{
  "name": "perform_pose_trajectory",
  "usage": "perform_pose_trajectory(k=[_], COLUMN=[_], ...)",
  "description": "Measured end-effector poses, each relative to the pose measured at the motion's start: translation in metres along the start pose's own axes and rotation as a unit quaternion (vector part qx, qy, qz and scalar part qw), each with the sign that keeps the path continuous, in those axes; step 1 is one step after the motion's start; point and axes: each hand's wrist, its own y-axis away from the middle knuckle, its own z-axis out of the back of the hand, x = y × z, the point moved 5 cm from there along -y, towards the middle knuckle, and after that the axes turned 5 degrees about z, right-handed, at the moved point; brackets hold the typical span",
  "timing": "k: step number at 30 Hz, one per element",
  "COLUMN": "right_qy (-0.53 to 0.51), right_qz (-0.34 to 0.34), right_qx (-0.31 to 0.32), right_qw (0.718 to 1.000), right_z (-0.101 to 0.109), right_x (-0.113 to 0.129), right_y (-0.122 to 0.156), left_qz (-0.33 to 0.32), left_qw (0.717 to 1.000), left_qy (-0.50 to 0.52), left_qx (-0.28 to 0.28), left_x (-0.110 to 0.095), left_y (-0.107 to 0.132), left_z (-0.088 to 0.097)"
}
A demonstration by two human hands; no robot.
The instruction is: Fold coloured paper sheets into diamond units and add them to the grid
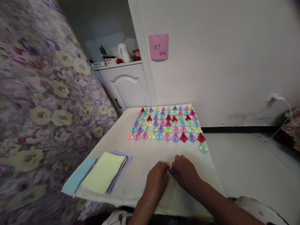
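Note:
My left hand [156,181] and my right hand [185,172] meet at the near middle of a cream table [140,156]. Both have their fingers curled together over a small purple paper piece [171,171], of which only a sliver shows between them. Beyond the hands, several small folded paper shapes [167,125] in pink, red, purple, green, blue and yellow stand in rows across the far half of the table. One green folded shape [203,147] sits apart at the right edge.
A stack of coloured paper sheets [104,172] with a yellow one on top lies at the near left, a blue sheet [78,175] beside it. A floral cloth [42,109] hangs on the left. A pink note [158,46] sticks on the wall; a white cabinet [125,84] stands behind.

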Motion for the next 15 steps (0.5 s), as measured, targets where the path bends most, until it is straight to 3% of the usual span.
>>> perform_pose_trajectory(k=[15], right_qy=[0.017], right_qz=[-0.014], right_qx=[0.024], right_qw=[0.999], right_z=[-0.017], right_x=[-0.001], right_y=[-0.006], left_qz=[0.044], left_qw=[0.996], left_qy=[-0.073], left_qx=[0.039], left_x=[0.006], left_y=[0.003], left_z=[-0.007])
